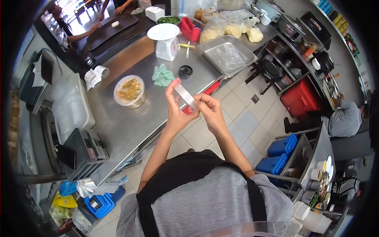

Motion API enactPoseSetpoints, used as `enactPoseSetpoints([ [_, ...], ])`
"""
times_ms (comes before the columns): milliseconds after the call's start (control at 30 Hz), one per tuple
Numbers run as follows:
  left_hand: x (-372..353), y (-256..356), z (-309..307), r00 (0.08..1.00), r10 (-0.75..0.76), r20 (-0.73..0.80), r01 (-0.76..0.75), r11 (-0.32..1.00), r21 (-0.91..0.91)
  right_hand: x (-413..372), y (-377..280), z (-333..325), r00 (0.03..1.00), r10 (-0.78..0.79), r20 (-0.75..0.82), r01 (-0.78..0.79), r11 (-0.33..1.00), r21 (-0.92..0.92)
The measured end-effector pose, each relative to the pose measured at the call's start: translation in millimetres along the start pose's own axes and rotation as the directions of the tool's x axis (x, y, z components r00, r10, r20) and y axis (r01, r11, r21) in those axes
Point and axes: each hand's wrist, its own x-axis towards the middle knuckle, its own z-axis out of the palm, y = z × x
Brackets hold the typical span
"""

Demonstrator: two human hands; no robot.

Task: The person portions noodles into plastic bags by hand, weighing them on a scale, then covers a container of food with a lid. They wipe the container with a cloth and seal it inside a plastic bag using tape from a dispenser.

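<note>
A narrow white strip (pixel 184 94) with a cluster of small dark marks is held up in front of me, just past the steel counter's edge. My left hand (pixel 176 109) is closed around it, a fingertip at its upper end. At the lower end my right hand (pixel 210 112) pinches it between thumb and finger. Behind the hands on the counter lie a crumpled green cloth (pixel 162 75) and a round black lid-like piece (pixel 185 71). Farther left stands a clear tub of orange-yellow food (pixel 129 91).
A white scale (pixel 166 45) stands at the back of the steel counter (pixel 114 132). Right of it are a metal tray (pixel 228 55) with plastic inside and bags of noodles (pixel 233 28). Another person (pixel 346 118) is at the right. Someone's hand (pixel 94 28) reaches over a dark tray (pixel 113 31).
</note>
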Motion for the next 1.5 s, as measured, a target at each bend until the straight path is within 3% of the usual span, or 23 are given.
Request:
enactPoseSetpoints([
  [133, 5.5, -8.6, 37.0, 0.999, -0.015, 0.047, 0.017, 1.0, -0.024, -1.5, -2.7, -36.0, 0.999, -0.008, -0.051, 0.008, 1.0, 0.005],
  [433, 19.4, -25.9, 65.2, 0.987, 0.112, 0.119, -0.129, 0.981, 0.143, 5.3, 11.3, -78.5, 0.993, 0.026, -0.113, -0.026, 1.0, -0.003],
  [533, 27.6, -42.0, 66.6, 0.966, 0.212, 0.146, -0.246, 0.929, 0.277, 15.3, 10.8, -81.0, 0.991, 0.031, -0.131, -0.03, 1.0, 0.007],
  [833, 80.4, -82.3, 61.7, 0.903, 0.418, 0.097, -0.426, 0.846, 0.322, 74.2, 11.5, -79.3, 0.992, -0.027, -0.124, 0.026, 1.0, -0.014],
  [1133, 134.3, -116.8, 25.4, 0.872, 0.475, 0.12, -0.468, 0.737, 0.487, 153.1, 16.3, -63.2, 0.999, 0.037, -0.039, -0.036, 0.999, 0.021],
  [1500, 156.6, -146.4, 7.6, 0.909, 0.413, -0.047, -0.322, 0.772, 0.548, 204.9, 34.3, -46.5, 0.999, 0.045, 0.021, -0.044, 0.998, -0.054],
])
